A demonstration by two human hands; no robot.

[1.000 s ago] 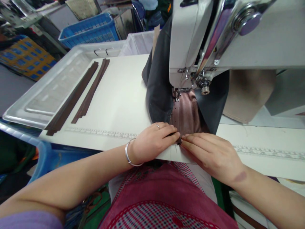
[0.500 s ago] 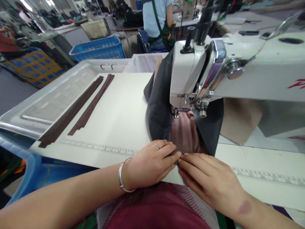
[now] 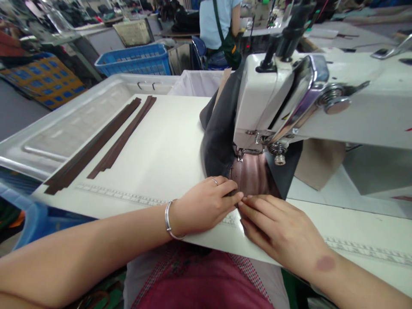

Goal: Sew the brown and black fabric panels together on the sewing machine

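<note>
A dark leather piece (image 3: 220, 133) with a shiny brown lining (image 3: 252, 171) lies under the presser foot of a white sewing machine (image 3: 264, 98). My left hand (image 3: 209, 204), with a ring and a silver bangle, presses its closed fingers on the near edge of the piece. Against its fingertips, my right hand (image 3: 277, 223) pinches the same edge. The fingertips of both hands meet just in front of the foot and partly hide the edge. Two groups of dark brown strips (image 3: 93, 146) lie on the white table (image 3: 167, 141) at the left.
A clear plastic tray (image 3: 74, 124) stands beyond the table at the left, with a blue basket (image 3: 135, 60) behind it. A printed ruler runs along the table's near side. Further back a person in a light blue shirt (image 3: 212, 25) sits facing away. A blue bin (image 3: 35, 219) is at lower left.
Both hands and the leather's near edge have shifted slightly toward the presser foot. The camera view has also moved a little.
</note>
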